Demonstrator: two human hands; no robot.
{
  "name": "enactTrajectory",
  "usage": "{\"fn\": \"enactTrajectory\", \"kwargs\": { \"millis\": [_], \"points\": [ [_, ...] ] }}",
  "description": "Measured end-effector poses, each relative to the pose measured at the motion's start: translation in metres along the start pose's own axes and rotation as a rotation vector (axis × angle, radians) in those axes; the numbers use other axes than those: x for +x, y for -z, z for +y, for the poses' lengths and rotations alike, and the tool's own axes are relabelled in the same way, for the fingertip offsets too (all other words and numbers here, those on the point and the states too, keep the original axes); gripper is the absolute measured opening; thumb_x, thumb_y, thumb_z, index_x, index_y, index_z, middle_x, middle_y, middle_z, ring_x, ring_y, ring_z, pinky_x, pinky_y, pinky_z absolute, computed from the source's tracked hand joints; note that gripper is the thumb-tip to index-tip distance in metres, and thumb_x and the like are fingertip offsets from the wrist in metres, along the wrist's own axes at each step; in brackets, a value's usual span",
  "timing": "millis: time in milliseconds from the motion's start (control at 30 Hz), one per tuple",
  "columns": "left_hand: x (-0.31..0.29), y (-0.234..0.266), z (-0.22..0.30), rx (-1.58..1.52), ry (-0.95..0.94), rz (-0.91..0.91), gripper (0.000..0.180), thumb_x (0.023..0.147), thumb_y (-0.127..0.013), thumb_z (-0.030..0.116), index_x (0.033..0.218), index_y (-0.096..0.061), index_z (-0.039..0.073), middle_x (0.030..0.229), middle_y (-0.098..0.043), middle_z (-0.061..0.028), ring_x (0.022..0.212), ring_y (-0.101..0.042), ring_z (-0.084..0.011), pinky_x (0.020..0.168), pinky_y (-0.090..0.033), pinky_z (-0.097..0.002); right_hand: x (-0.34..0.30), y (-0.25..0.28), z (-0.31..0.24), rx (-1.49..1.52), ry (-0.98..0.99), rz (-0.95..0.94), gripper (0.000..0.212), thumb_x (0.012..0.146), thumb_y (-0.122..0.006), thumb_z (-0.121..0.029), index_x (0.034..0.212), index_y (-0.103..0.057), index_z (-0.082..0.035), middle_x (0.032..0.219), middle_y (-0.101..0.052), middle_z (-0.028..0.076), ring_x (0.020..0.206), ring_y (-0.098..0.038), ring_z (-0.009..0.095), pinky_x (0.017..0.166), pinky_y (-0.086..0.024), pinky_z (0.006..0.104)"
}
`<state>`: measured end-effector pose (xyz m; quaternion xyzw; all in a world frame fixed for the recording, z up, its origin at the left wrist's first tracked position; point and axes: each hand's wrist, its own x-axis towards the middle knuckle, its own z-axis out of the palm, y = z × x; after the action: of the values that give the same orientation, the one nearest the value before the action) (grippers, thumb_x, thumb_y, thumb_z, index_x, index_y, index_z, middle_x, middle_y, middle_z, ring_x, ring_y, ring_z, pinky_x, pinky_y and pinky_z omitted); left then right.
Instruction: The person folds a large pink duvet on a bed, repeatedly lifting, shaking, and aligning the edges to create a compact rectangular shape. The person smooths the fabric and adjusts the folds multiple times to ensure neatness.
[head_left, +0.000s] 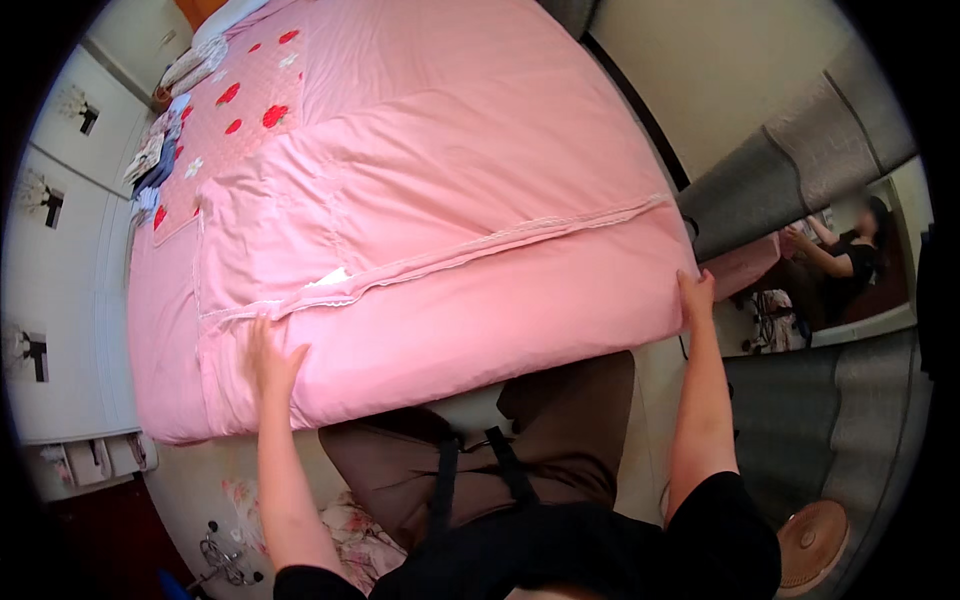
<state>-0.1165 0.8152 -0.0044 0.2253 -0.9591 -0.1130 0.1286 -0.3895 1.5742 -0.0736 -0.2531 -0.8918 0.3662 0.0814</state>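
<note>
A thick pink quilt (450,200) lies folded over a bed and fills most of the view. My left hand (268,358) rests flat on its near edge at the left, fingers spread. My right hand (695,295) presses against the quilt's near right corner, fingers together and pointing up. A lace-trimmed seam (500,245) runs across the quilt between the two hands. Beneath the quilt at the far left shows a pink sheet with red strawberry prints (240,110).
White cupboard doors (60,260) line the left side. Folded clothes and small items (160,150) lie along the bed's far left edge. A mirror (830,280) at the right reflects a person. A round wooden stool (812,545) stands lower right; floral fabric (350,530) lies on the floor.
</note>
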Motion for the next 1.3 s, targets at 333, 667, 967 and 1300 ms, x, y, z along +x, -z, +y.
{"fn": "enactTrajectory", "kwargs": {
  "millis": [333, 667, 967, 1300],
  "points": [
    [0.111, -0.028, 0.04, -0.188, 0.013, -0.716, 0.063, 0.057, -0.083, 0.028, 0.112, -0.063, 0.003, 0.104, -0.067, -0.0156, 0.097, -0.062, -0.0283, 0.086, -0.047, -0.037, 0.05, -0.071, -0.079, -0.177, 0.151, -0.047, 0.08, 0.07, -0.078, -0.032, 0.13, -0.043, 0.008, 0.127, -0.053, 0.025, 0.119, -0.051, 0.031, 0.098, -0.042, 0.0354],
    [0.145, -0.057, -0.005, -0.451, 0.22, -0.471, 0.022, 0.078, -0.068, 0.014, 0.07, -0.053, 0.0, 0.064, -0.047, -0.0012, 0.061, -0.042, -0.0119, 0.058, -0.038, -0.029, 0.069, -0.073, -0.1, -0.071, -0.042, 0.05, 0.045, 0.077, -0.068, -0.044, 0.095, -0.068, -0.003, 0.096, -0.068, 0.017, 0.088, -0.064, 0.03, 0.078, -0.048, 0.0377],
    [0.14, -0.079, -0.01, -0.312, 0.044, -0.067, 0.041, 0.084, -0.067, 0.022, 0.068, -0.038, -0.001, 0.062, -0.031, -0.0073, 0.06, -0.031, -0.0148, 0.054, -0.032, -0.0325, 0.056, -0.082, -0.122, -0.085, 0.145, 0.414, 0.041, 0.081, -0.062, -0.046, 0.084, -0.066, -0.006, 0.088, -0.065, 0.015, 0.082, -0.061, 0.035, 0.071, -0.046, 0.0437],
    [0.157, -0.101, 0.001, -0.054, 0.024, 0.089, 0.043, 0.085, -0.064, 0.036, 0.074, -0.049, -0.003, 0.07, -0.05, -0.0187, 0.064, -0.043, -0.0322, 0.063, -0.038, -0.0413, 0.064, -0.095, -0.126, -0.219, 0.217, 0.425, 0.042, 0.084, -0.059, -0.046, 0.073, -0.057, -0.005, 0.086, -0.063, 0.015, 0.085, -0.059, 0.037, 0.074, -0.042, 0.0463]
  ]
}}
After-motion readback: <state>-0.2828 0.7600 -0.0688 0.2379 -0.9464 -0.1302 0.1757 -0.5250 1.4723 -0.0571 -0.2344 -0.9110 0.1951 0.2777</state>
